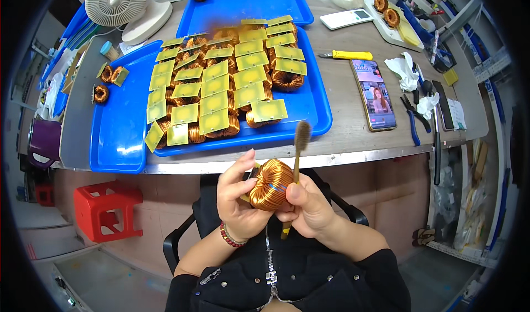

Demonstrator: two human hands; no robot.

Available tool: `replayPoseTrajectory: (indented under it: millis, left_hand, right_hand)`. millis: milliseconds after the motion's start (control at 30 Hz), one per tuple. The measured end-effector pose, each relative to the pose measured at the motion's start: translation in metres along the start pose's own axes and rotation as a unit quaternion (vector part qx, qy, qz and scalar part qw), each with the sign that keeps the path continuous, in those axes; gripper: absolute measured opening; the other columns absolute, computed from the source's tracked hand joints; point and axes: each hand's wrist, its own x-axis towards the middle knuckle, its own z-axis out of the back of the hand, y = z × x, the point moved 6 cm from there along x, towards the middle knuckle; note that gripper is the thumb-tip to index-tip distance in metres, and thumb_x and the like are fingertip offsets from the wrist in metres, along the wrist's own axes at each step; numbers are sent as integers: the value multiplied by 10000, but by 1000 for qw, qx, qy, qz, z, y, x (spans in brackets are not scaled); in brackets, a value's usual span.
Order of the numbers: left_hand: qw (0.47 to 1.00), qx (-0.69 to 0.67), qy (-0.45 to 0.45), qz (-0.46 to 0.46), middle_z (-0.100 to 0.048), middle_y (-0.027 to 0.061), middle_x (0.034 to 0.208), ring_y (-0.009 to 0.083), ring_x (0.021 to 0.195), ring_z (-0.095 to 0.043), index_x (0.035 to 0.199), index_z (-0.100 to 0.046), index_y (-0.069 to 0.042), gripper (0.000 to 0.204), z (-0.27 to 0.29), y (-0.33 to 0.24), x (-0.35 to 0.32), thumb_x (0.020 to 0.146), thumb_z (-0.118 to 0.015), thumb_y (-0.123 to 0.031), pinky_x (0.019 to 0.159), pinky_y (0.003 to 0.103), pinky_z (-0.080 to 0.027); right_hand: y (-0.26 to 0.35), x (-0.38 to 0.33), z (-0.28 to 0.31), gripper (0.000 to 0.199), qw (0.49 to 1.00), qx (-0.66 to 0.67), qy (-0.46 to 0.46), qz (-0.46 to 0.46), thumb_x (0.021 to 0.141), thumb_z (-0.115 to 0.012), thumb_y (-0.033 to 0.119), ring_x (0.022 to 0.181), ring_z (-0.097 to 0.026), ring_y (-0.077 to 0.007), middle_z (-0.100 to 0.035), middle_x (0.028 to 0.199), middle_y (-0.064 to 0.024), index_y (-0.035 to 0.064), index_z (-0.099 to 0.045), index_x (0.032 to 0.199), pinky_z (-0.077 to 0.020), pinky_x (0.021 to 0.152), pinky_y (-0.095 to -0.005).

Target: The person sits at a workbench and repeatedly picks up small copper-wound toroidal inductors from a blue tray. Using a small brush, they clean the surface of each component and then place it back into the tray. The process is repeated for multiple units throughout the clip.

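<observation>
In front of my chest, beyond the table's near edge, I hold a ring-shaped copper-wire coil. My left hand has its fingers around the coil's left side, where the edge of a small board shows partly. My right hand grips a thin-handled brush, its brown bristles pointing up and the handle's lower end showing below the hand. That hand's thumb and fingers also meet the coil's right side. The brush handle stands upright close beside the winding; whether it touches the wire, I cannot tell.
A blue tray on the table carries rows of coils topped with yellow-green boards. More blue trays lie left and behind. To the right are a yellow cutter, phone and pliers. A red stool stands below left.
</observation>
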Motion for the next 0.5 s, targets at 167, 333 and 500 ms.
replayPoseTrajectory:
  millis: [167, 333, 500]
  left_hand:
    - [1000, -1, 23, 4, -499, 200, 1110, 309, 1027, -537, 1069, -408, -34, 491, 3, -1, 1, 694, -723, -10, 904, 412, -442]
    - [998, 41, 39, 20, -598, 162, 997, 290, 890, -591, 1010, -513, -35, 463, 7, -7, 8, 619, -760, -58, 771, 365, -471]
    - [994, 73, 81, 3, -619, 147, 942, 286, 831, -601, 969, -566, -16, 427, -3, -10, 26, 582, -741, -53, 738, 352, -469]
  right_hand:
    - [30, -8, 20, 536, 945, -289, -50, 144, 883, -514, 404, 612, -394, -36, -477, 811, 21, -1, -442, 1228, -326, 518, -167]
    - [78, -64, -20, 362, 397, -707, -61, 582, 836, -554, 427, 565, -488, -130, -554, 890, -52, 121, -674, 987, -392, 480, -236]
    - [118, -49, 1, 269, 332, -787, -254, 454, 715, -701, 181, 466, -434, -137, -569, 889, -75, 94, -669, 967, -350, 416, -257]
